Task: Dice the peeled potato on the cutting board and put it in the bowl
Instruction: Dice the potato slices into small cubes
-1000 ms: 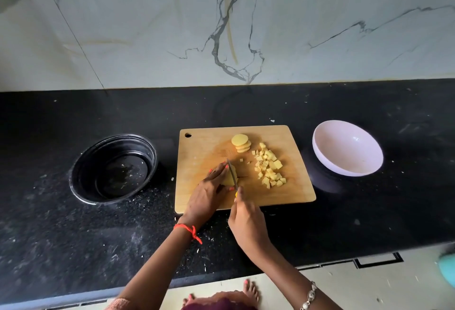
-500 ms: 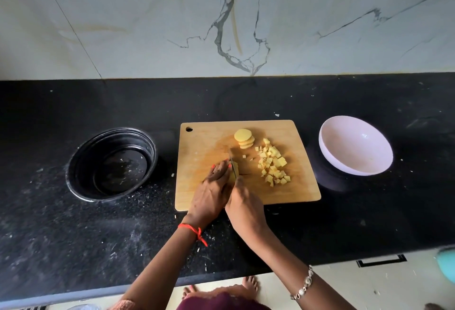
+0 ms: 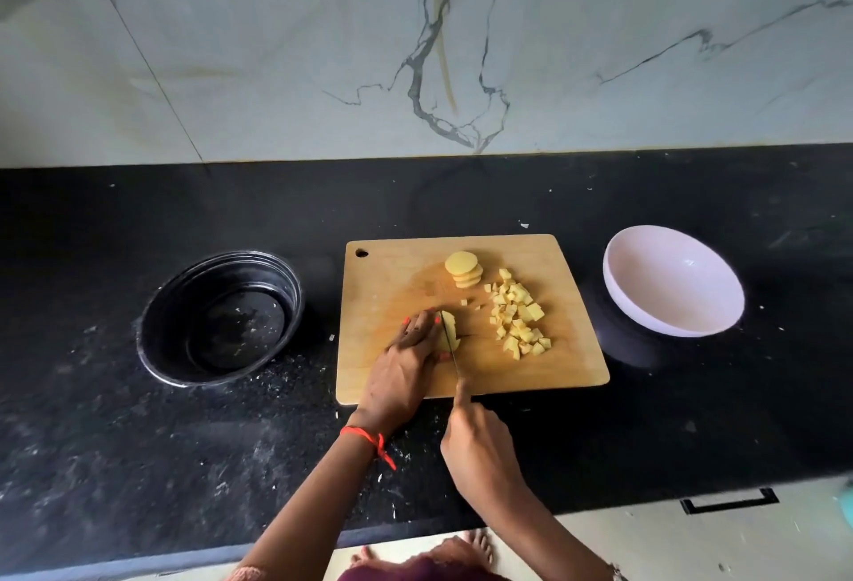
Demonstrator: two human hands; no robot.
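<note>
Now the right hand (image 3: 480, 446), gripping a slim knife (image 3: 451, 343), draws back through the yellow potato chunk (image 3: 456, 332) the left hand (image 3: 406, 363) holds: dicing unfinished.

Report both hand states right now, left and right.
Left hand: holding the potato piece down on the cutting board.
Right hand: gripping the knife.

The speckled black surface (image 3: 507, 197) carries a black bowl (image 3: 221, 317) at the left, a wooden cutting board (image 3: 397, 285) in the middle and a pale pink bowl (image 3: 671, 280) at the right.
</note>
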